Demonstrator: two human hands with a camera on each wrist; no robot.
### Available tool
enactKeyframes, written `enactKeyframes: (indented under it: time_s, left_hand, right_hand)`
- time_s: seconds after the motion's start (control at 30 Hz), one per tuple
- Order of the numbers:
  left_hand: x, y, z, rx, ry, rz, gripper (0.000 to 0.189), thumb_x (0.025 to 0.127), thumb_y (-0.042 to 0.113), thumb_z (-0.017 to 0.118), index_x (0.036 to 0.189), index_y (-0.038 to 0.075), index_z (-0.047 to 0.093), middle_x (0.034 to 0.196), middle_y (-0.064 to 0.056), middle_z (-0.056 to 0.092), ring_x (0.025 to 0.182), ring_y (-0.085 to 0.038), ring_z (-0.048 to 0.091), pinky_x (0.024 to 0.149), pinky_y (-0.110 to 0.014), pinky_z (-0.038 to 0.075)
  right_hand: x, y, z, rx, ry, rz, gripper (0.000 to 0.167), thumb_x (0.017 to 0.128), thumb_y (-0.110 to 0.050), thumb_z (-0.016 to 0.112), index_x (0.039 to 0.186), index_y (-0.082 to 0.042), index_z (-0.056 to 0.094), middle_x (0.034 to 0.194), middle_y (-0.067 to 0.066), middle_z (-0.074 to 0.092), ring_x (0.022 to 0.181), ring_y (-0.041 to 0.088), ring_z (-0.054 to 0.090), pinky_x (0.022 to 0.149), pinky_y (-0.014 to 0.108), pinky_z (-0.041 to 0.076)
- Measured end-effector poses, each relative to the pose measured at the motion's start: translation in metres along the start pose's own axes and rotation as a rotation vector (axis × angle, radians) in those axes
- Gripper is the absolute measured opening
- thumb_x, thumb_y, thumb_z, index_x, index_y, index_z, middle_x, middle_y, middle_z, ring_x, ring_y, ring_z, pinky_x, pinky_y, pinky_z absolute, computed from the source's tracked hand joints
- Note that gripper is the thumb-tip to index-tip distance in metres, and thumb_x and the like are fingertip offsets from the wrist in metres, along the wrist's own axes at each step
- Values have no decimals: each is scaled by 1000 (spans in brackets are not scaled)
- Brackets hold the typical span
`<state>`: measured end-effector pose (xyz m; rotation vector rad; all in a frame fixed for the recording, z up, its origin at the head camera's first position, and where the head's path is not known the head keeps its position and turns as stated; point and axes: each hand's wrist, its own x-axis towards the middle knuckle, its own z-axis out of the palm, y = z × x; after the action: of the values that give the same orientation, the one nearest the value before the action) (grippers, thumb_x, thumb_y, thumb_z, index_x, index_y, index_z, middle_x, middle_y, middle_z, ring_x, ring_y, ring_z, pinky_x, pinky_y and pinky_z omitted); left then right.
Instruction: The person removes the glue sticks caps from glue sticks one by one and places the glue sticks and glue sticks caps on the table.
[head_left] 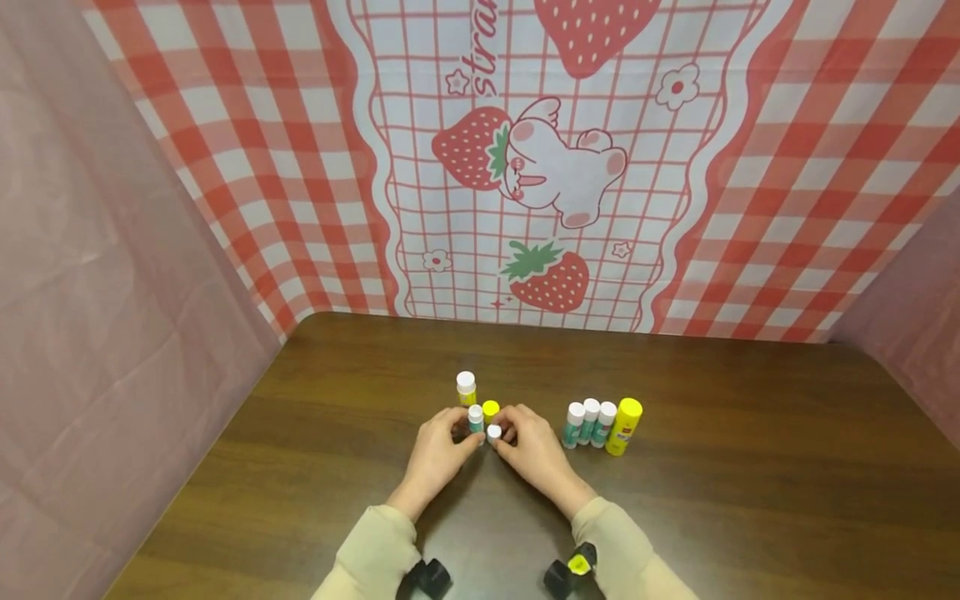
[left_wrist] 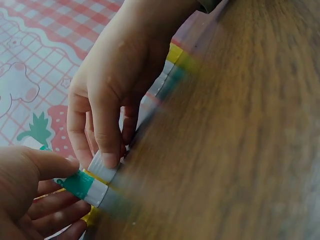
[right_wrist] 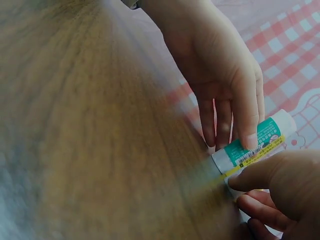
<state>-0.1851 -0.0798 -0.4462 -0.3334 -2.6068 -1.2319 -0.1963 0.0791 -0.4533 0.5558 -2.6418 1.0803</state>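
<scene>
My left hand [head_left: 437,454] grips a small green-and-white glue stick [head_left: 476,419], which stands upright on the table with its top uncapped. In the right wrist view the thumb lies along the green label of this glue stick [right_wrist: 256,139]. Close beside it, my right hand [head_left: 534,450] pinches a white cap [head_left: 493,433] between thumb and fingers, low at the tabletop. The left wrist view shows ridges on the cap [left_wrist: 102,169]. Just behind the hands are a yellow-topped stick [head_left: 491,409], partly hidden, and a yellow glue stick with a white cap [head_left: 466,387].
To the right of my right hand, three green glue sticks with white caps [head_left: 591,423] stand in a tight row beside a taller yellow glue stick [head_left: 624,427]. The brown wooden table [head_left: 750,467] ends at a red-and-white checked cloth [head_left: 300,167] at the back.
</scene>
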Motion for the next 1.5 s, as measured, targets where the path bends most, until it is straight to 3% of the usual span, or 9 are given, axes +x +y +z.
enactKeyframes:
  time_s: [0.43, 0.6, 0.77, 0.9, 1.03, 1.13, 1.27, 1.5]
  left_hand:
    - [3, 5, 0, -27, 1, -12, 22, 77, 14, 70, 97, 7, 64, 93, -5, 64, 83, -19, 63, 73, -32, 50]
    - [5, 11, -3, -4, 29, -2, 25, 77, 16, 70, 100, 9, 63, 96, -2, 61, 87, -17, 61, 75, -32, 49]
    - [6, 21, -10, 15, 119, 71, 26, 77, 15, 70, 101, 8, 63, 98, -3, 61, 89, -22, 60, 77, -34, 48]
    - [5, 32, -15, 66, 159, 136, 28, 76, 13, 71, 103, 8, 63, 101, -2, 60, 89, -22, 60, 76, -34, 48]
    - [5, 44, -14, 202, 203, 303, 28, 75, 11, 71, 102, 8, 63, 103, -3, 59, 92, -19, 60, 77, -32, 49]
    - [6, 55, -10, 261, 226, 429, 29, 75, 11, 71, 102, 7, 63, 103, -4, 60, 95, -18, 59, 80, -32, 49]
    - [7, 68, -1, 240, 173, 474, 31, 76, 14, 71, 105, 8, 61, 105, -3, 60, 96, -17, 59, 80, -30, 49]
    - [9, 83, 14, 179, -3, 404, 36, 81, 19, 67, 114, 9, 57, 110, -2, 59, 99, -16, 59, 80, -29, 49]
  right_hand:
    - [3, -3, -8, 4, -7, 0, 35, 70, -4, 74, 99, -7, 55, 81, 1, 55, 68, 10, 56, 62, 21, 46]
    - [4, -12, -21, -13, 10, 13, 31, 71, -7, 73, 98, -8, 58, 82, 2, 55, 72, 11, 55, 65, 25, 45]
    - [1, -21, -40, -37, 41, -22, 22, 73, -6, 72, 93, -8, 62, 82, -2, 58, 74, 10, 57, 67, 27, 48]
    - [-2, -25, -57, -127, 69, -153, 20, 74, -8, 72, 91, -10, 63, 82, -4, 59, 74, 9, 58, 68, 27, 48]
    - [-2, -20, -78, -328, 136, -322, 21, 72, -9, 74, 90, -11, 63, 84, -3, 60, 78, 13, 59, 76, 33, 45]
    - [-2, -13, -93, -436, 162, -367, 24, 70, -9, 76, 90, -11, 64, 85, -1, 61, 81, 18, 59, 81, 39, 42]
    - [-5, -3, -108, -479, 115, -314, 26, 69, -12, 77, 92, -10, 64, 89, -1, 62, 86, 20, 59, 86, 43, 39]
    - [-9, 2, -123, -470, 42, -262, 31, 71, -15, 76, 99, -11, 65, 96, 0, 64, 94, 23, 58, 90, 46, 36]
